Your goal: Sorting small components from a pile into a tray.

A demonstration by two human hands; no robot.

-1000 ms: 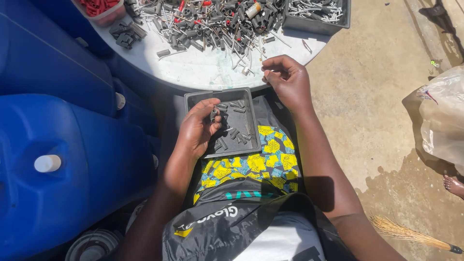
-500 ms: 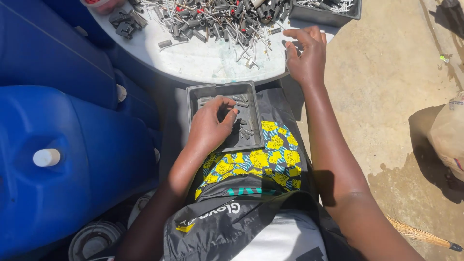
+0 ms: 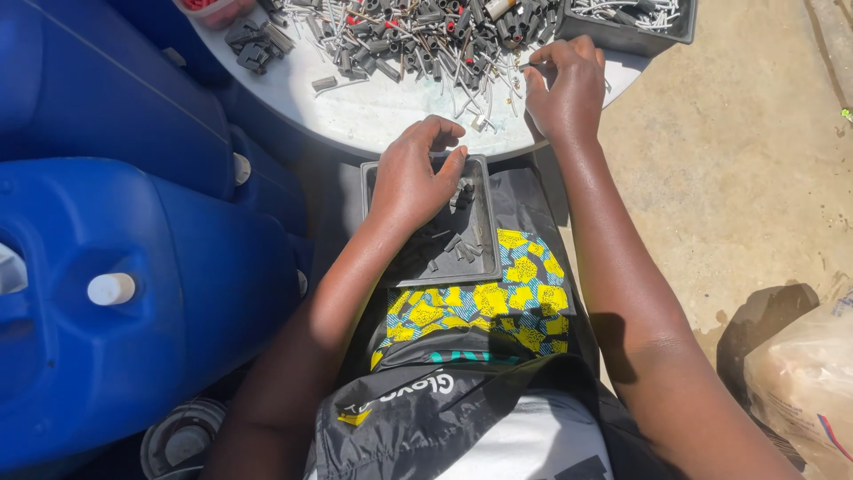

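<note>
A dark grey rectangular tray (image 3: 484,267) rests on my lap and holds several small dark plastic pieces. My left hand (image 3: 413,178) hovers over the tray's far end, fingers curled and apart, with nothing visibly held. My right hand (image 3: 564,84) is on the white round tabletop (image 3: 373,111), fingertips pinching at the edge of a pile of small metal and plastic parts (image 3: 426,36). What it grips is too small to make out.
Large blue plastic jerrycans (image 3: 115,293) stand close on my left. Another grey tray (image 3: 635,22) of thin metal pieces sits at the table's far right. A plastic bag (image 3: 800,382) lies on the concrete floor at the right.
My left hand has slid up the lap tray toward the table. My right hand has reached further into the pile on the tabletop.
</note>
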